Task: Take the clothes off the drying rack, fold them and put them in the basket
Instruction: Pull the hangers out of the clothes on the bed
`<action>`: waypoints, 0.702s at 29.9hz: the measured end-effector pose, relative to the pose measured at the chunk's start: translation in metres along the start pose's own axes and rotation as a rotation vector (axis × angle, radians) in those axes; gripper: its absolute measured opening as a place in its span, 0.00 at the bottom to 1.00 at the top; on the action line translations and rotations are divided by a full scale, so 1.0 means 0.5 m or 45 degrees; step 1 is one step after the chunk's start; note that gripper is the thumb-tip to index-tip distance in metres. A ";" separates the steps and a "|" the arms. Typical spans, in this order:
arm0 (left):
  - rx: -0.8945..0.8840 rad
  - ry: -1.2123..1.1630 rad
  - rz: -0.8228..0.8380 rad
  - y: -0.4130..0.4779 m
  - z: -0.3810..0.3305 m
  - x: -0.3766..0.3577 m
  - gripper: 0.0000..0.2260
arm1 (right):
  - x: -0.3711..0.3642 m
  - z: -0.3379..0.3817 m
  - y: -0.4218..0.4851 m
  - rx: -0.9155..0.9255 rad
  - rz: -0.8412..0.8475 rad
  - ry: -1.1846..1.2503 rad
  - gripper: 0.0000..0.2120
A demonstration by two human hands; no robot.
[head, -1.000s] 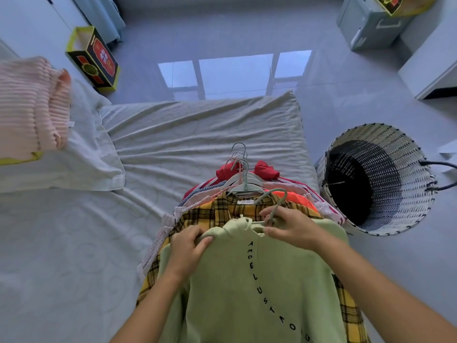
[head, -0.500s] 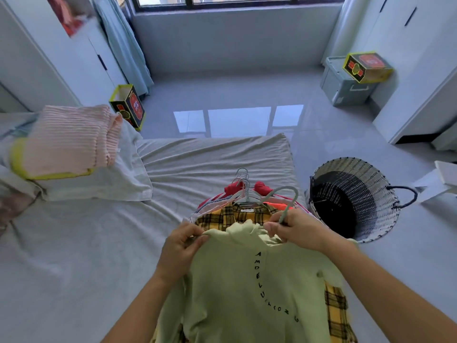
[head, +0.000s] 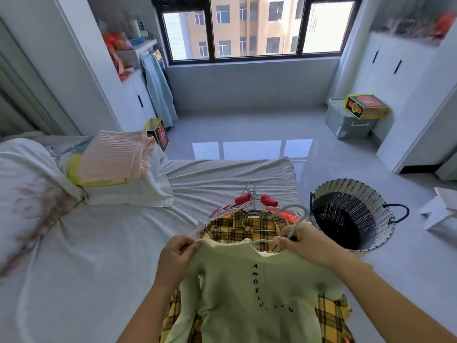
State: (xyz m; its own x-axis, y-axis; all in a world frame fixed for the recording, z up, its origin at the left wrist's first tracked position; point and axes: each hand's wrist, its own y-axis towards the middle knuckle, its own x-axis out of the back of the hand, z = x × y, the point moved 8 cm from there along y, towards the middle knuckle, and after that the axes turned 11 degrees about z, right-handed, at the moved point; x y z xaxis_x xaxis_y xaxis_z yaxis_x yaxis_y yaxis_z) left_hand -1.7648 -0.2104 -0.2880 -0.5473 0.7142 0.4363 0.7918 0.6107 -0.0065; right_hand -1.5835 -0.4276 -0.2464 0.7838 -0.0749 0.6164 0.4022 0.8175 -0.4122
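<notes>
Here, left hand (head: 176, 254) — sweater (head: 247, 280), right hand (head: 306, 243) — hanger (head: 293, 206)

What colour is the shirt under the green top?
Yellow plaid shirt, dark lines; head view.

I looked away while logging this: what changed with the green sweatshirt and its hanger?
The right hand has drawn the hanger partway out of the neck of the green sweatshirt, rightward; the left hand shifted from collar to shoulder. Both still grip; the basket stays put.
</notes>
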 end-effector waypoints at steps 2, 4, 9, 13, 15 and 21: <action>-0.041 0.059 0.044 -0.020 -0.011 -0.007 0.13 | -0.031 0.032 -0.005 0.023 0.095 -0.054 0.07; -0.077 -0.027 -0.010 -0.036 -0.029 0.001 0.12 | -0.051 0.050 -0.007 0.036 0.142 -0.054 0.07; -0.189 -0.273 -0.268 -0.017 -0.138 0.066 0.11 | -0.078 0.066 0.019 -0.095 0.245 -0.336 0.11; -0.403 -0.364 -0.407 0.033 -0.254 0.173 0.12 | 0.023 0.145 0.035 -0.088 0.074 -0.223 0.14; -0.515 -0.303 -0.422 0.072 -0.291 0.235 0.12 | 0.100 0.212 0.032 -0.019 -0.053 -0.025 0.15; -0.712 0.184 -0.133 0.162 -0.223 0.326 0.06 | 0.126 0.343 0.086 0.122 -0.135 0.115 0.10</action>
State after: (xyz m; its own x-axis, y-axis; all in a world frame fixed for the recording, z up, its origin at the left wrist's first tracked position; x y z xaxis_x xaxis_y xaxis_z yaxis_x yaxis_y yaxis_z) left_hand -1.7598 -0.0825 -0.1173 -0.6186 0.5821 0.5278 0.7800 0.3739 0.5018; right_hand -1.5980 -0.2992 -0.1102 0.7803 -0.2113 0.5887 0.4416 0.8526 -0.2793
